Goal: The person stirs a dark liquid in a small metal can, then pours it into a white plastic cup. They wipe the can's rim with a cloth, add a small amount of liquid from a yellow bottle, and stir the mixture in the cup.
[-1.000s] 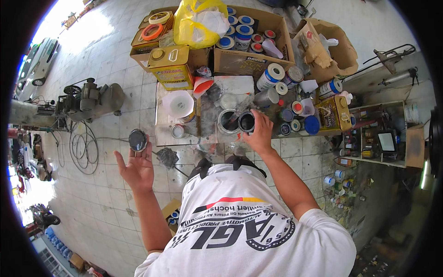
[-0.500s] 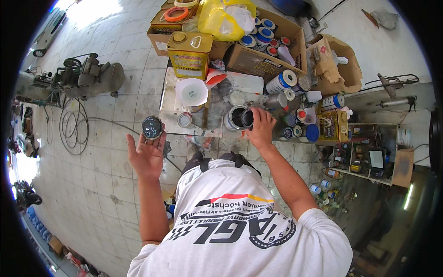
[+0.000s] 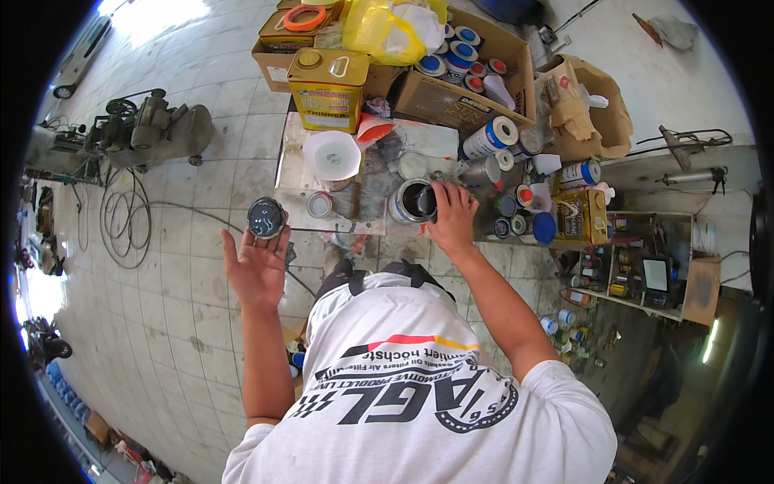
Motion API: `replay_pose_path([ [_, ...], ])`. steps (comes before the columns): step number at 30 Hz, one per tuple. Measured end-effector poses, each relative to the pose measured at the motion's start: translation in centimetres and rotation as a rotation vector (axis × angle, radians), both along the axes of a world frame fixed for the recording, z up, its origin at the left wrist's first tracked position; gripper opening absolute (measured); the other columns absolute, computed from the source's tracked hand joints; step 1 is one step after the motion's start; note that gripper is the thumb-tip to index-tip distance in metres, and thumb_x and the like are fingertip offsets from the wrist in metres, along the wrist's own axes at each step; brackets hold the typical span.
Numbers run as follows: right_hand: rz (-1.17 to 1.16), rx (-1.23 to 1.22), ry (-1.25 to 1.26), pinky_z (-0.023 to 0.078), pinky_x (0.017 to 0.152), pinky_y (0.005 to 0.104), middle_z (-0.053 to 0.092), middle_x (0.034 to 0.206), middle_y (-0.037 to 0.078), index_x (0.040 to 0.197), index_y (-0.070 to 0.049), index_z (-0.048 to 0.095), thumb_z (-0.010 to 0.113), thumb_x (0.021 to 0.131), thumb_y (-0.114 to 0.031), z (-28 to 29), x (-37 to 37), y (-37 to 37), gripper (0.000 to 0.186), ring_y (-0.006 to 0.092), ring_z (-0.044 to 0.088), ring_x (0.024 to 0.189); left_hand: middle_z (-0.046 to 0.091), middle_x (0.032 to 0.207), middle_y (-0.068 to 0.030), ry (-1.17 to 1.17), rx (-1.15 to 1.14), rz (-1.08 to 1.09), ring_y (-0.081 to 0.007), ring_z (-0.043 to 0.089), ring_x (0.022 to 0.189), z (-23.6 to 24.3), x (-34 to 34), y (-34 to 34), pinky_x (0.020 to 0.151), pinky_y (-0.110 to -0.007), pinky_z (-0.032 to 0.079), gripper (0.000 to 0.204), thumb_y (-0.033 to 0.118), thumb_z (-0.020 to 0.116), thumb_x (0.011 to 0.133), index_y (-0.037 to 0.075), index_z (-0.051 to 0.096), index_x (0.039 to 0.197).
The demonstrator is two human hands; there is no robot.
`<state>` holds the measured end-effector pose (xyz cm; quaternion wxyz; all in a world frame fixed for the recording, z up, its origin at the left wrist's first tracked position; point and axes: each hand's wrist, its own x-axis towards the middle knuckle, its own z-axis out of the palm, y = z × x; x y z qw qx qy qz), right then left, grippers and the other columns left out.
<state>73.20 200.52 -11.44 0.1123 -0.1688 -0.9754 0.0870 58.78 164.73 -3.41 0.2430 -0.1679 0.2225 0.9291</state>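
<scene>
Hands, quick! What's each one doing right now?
Left hand: open, palm up, supporting a dark round lid.
Right hand: closed on a small dark container, at an open can.

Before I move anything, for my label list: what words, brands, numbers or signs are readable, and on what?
I won't copy wording; print shows here:
White shirt: large dark lettering, readable, upside down.
Left gold can: readable, smaller lines blurred.
Cardboard box of cans: partly blurred.
Right gold can: too blurred.
Dark disc: nothing readable.

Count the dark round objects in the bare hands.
2: one dark round disc on the left hand, one dark round container in the right hand, partly hidden.
</scene>
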Motion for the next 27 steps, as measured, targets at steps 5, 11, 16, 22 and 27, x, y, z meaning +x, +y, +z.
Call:
replay_pose_path([
  [5,-0.036,-0.063,0.035,0.033,0.107,0.0537,0.056,0.138,0.01,0.14,-0.014,0.053,0.086,0.065,-0.008,-0.2,0.5,0.5,0.082,0.0318,0.049,0.132,0.056,0.145,-0.0284,0.018,0.0,-0.034,-0.042,0.052,0.14,0.1,-0.1,0.7,0.12,-0.051,0.042,0.077,0.054,0.059,0.103,-0.01,0.045,0.143],
  [11,-0.085,-0.16,0.097,0.032,0.108,0.0533,0.057,0.138,0.011,0.141,-0.012,0.053,0.086,0.064,-0.01,0.1,1.1,0.8,0.084,0.0331,0.05,0.132,0.057,0.145,-0.027,0.006,-0.066,-0.052,-0.0413,0.054,0.138,0.6,0.1,2.0,0.119,-0.05,0.042,0.078,0.057,0.056,0.104,-0.009,0.044,0.143],
  [16,-0.1,-0.19,0.148,0.032,0.108,0.0532,0.057,0.138,0.011,0.142,-0.012,0.051,0.087,0.064,-0.011,-0.4,1.6,1.4,0.085,0.0334,0.05,0.132,0.059,0.143,-0.0258,0.022,-0.081,-0.086,-0.0407,0.055,0.137,1.1,0.3,3.3,0.118,-0.049,0.043,0.077,0.058,0.055,0.104,-0.008,0.045,0.143],
  [22,-0.101,-0.219,0.187,0.032,0.108,0.0527,0.057,0.139,0.011,0.142,-0.012,0.05,0.086,0.065,-0.012,-0.8,2.2,1.8,0.086,0.0338,0.05,0.132,0.061,0.141,-0.0238,0.033,-0.108,-0.151,-0.0394,0.057,0.135,0.6,1.1,4.8,0.117,-0.049,0.043,0.074,0.059,0.052,0.105,-0.006,0.049,0.139],
  [27,-0.095,-0.247,0.231,0.034,0.107,0.0525,0.059,0.139,0.011,0.143,-0.011,0.05,0.085,0.065,-0.012,-1.2,2.7,1.9,0.085,0.0344,0.052,0.131,0.064,0.136,-0.0179,0.021,-0.194,-0.246,-0.0308,0.061,0.127,-0.2,2.5,7.1,0.116,-0.047,0.043,0.075,0.063,0.046,0.106,-0.003,0.051,0.141],
])
